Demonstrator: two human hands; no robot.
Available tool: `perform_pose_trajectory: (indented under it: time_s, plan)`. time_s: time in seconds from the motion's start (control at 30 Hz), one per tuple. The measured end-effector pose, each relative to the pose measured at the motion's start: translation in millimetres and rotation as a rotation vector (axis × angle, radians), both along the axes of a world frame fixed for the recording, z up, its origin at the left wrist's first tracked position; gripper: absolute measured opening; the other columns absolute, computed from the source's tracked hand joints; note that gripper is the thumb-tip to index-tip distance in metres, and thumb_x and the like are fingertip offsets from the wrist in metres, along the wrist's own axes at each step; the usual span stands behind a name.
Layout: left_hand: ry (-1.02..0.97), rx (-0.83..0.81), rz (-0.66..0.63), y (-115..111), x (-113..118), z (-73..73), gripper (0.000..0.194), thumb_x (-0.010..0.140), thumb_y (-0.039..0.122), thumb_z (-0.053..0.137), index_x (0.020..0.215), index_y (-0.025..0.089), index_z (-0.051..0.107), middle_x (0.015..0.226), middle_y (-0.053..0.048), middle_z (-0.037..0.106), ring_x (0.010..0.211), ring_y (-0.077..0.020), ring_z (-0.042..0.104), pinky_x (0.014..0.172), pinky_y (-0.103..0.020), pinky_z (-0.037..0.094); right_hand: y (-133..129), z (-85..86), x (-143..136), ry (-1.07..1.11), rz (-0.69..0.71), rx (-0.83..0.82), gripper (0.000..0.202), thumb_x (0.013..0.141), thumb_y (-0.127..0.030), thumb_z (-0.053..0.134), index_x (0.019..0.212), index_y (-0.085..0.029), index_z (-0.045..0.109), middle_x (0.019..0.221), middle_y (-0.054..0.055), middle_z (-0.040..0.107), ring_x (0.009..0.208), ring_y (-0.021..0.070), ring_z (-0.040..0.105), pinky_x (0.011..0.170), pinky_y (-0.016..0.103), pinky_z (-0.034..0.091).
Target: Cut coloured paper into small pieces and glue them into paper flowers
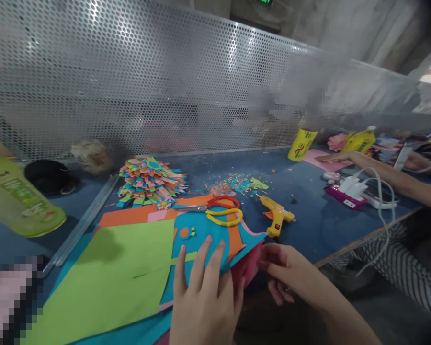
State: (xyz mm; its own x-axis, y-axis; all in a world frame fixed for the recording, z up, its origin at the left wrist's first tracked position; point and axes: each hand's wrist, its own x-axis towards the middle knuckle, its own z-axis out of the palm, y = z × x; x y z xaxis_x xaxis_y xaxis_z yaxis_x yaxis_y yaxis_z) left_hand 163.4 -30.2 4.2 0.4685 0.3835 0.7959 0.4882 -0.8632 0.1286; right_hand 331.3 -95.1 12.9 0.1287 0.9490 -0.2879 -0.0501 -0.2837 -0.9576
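My left hand lies with fingers spread on a blue paper sheet in a stack of coloured paper. My right hand pinches the edge of a pink sheet under the lifted blue corner. A green sheet with a slit lies left of my left hand. Scissors with red and yellow handles rest on the stack. A small orange paper flower lies just beyond my left fingertips. The yellow glue gun lies beyond my right hand.
A fringed multicoloured paper piece stands behind the stack beside paper scraps. Glue sticks and a green bottle are at left. At right are a yellow can, a purple power strip and another person's arm.
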Motion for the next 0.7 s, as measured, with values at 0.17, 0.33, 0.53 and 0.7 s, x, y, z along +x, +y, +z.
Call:
perform_pose_trajectory:
  time_s: [0.17,0.33,0.53,0.7]
  plan:
    - [0.019,-0.034,-0.018,-5.8,6.7,-5.6,0.019,0.082,0.030,0.056,0.075,0.017,0.068,0.106,-0.009,0.069,0.112,-0.0298,0.054,0.108,-0.052,0.021,-4.7,0.2,2.7,-0.209,-0.013,-0.083,0.025,0.074,-0.016,0.039,0.097,-0.016,0.049,0.046,-0.009,0.050,0.025,0.0057,0.043,0.024,0.013,0.022]
    - [0.020,-0.105,0.010,-12.0,12.9,-3.5,0.020,0.078,0.034,0.060,0.069,0.018,0.065,0.104,-0.008,0.070,0.110,-0.0327,0.056,0.108,-0.059,0.015,-6.1,2.4,-0.7,-0.461,-0.069,-0.088,0.018,0.074,-0.018,0.044,0.090,-0.017,0.053,0.056,-0.003,0.059,0.031,0.0082,0.048,0.029,0.017,0.032]
    - [0.069,-0.092,0.011,-7.2,9.4,-2.3,0.020,0.085,0.024,0.052,0.072,0.018,0.065,0.107,-0.007,0.069,0.113,-0.0319,0.055,0.107,-0.060,0.016,-1.2,6.5,-2.5,-0.326,-0.034,-0.095,0.011,0.080,-0.029,0.045,0.083,-0.019,0.048,0.044,-0.007,0.050,0.026,0.0060,0.037,0.026,0.016,0.022]
    - [0.074,-0.053,0.020,-1.9,4.8,-1.6,0.016,0.086,0.021,0.052,0.078,0.017,0.066,0.108,-0.006,0.069,0.113,-0.0312,0.054,0.107,-0.060,0.019,0.2,4.4,-0.2,-0.232,0.039,-0.131,0.005,0.076,-0.023,0.047,0.075,-0.018,0.046,0.048,-0.006,0.057,0.025,0.0030,0.035,0.027,0.014,0.020]
